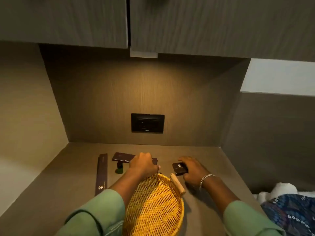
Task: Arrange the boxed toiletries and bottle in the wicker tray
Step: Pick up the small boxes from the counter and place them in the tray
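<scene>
A yellow wicker tray (153, 206) with a wooden handle (178, 183) sits on the counter near me, nothing visible inside it. My left hand (142, 165) grips the tray's far rim and hides part of a flat dark box (122, 157) behind it. My right hand (192, 169) holds a small dark square box (179, 168) just right of the tray. A long narrow dark box (102, 174) lies to the left. A small dark green bottle (119, 168) stands between the long box and my left hand.
The counter (68, 193) is a niche closed by a back wall with a black socket panel (147, 123) and side walls. Cabinets hang overhead. Patterned blue fabric (293, 213) and something white lie at the lower right.
</scene>
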Available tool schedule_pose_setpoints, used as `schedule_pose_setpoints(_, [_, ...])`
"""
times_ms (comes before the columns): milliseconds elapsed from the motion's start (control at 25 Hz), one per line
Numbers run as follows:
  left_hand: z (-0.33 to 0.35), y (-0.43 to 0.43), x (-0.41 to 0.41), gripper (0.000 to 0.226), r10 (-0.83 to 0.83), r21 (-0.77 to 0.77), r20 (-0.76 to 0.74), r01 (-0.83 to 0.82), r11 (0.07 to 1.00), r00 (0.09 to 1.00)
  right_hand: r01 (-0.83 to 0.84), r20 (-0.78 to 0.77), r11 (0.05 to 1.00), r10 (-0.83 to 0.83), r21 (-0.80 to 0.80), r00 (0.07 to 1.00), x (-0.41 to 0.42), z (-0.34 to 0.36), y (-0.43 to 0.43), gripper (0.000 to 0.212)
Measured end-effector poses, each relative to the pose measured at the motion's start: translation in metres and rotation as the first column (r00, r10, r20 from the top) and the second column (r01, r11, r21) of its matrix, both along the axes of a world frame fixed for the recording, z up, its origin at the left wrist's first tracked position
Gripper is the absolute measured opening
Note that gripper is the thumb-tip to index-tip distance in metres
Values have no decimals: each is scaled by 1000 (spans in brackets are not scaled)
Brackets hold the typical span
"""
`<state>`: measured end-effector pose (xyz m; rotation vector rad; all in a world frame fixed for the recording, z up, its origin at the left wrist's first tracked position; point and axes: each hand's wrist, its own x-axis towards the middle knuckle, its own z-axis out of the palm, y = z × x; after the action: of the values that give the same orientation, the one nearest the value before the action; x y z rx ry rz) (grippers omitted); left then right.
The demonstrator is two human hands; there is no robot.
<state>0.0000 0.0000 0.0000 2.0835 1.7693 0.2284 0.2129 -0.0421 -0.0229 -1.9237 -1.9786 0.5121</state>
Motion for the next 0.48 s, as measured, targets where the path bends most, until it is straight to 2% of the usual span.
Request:
schedule_pose_setpoints(120, [-5, 4, 6, 46, 39, -8, -23, -39, 999, 999, 18, 29, 998, -17, -58, 999, -1, -4, 7, 67])
schedule_pose_setpoints(240, [-1, 6, 5, 39, 3, 23, 69, -5, 1000, 998, 23, 74, 998, -19, -54, 997, -2, 1, 7, 63])
schedule_pose_setpoints(400, [29, 8, -9, 35, -192, 187, 261, 146, 972, 946, 3, 123, 996, -13, 86, 992, -2, 28, -8, 66])
schedule_pose_setpoints(480, [45, 1, -19, 41, -294, 200, 322, 238, 950, 900, -20, 130, 990, 1, 142, 992, -5, 49, -23, 65])
